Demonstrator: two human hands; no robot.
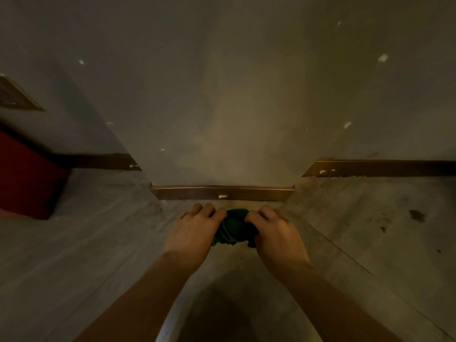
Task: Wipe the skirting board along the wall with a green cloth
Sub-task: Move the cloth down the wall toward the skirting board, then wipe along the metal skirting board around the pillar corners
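At about nine o'clock a dark red block (27, 178) stands against the wall (222, 95), with a dark strip of skirting running from it toward the centre. The left hand (195, 230) reaches in from seven o'clock, fingers curled over the left side of the green cloth (233, 228). The cloth is bunched between both hands, just below the picture's centre, over the grey floor (98, 243). Just beyond it, at twelve o'clock from the hands, lies the brown skirting board (222, 193), chipped white in one spot; the cloth is near it but apart. The right hand (275, 230), coming from five o'clock, grips the cloth's right side. Small green specks (382, 228) lie on the floor at three o'clock.
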